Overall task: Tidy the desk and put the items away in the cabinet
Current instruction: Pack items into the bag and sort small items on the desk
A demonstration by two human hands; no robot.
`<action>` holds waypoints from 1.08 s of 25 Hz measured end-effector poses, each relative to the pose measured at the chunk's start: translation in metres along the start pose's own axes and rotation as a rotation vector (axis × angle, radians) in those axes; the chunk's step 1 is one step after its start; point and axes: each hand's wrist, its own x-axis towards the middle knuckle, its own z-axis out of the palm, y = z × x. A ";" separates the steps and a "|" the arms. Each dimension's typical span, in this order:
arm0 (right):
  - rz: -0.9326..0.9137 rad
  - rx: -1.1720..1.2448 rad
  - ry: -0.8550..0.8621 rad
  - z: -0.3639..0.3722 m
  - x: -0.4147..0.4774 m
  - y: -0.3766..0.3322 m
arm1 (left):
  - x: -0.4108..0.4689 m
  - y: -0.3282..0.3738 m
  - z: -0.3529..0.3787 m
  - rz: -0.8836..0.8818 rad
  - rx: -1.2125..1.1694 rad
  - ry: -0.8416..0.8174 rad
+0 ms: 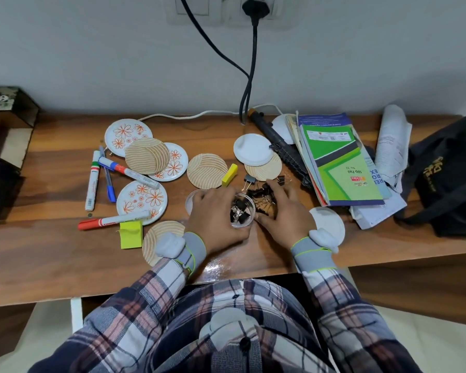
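while left grip (215, 211) steadies jar (242, 211), right grip (280, 204) rakes clips (261, 196)

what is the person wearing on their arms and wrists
Both arms are in long plaid sleeves, checked in white, navy and dusty pink. Each wrist has a grey band edged with neon yellow-green cord, the left band and the right band, each carrying a rounded white pod. The left hand and right hand are bare.

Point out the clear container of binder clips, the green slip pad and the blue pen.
clear container (249, 211): head view, right rim.
green slip pad (342, 168): head view, middle of cover.
blue pen (109, 185): head view, lower barrel.
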 end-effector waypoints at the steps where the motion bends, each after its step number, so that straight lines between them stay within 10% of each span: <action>1: -0.006 -0.026 0.022 0.004 0.003 -0.003 | 0.000 0.000 0.000 0.001 -0.003 -0.004; 27: -0.187 0.281 0.295 -0.022 -0.011 -0.032 | 0.000 -0.005 0.005 0.005 0.011 -0.002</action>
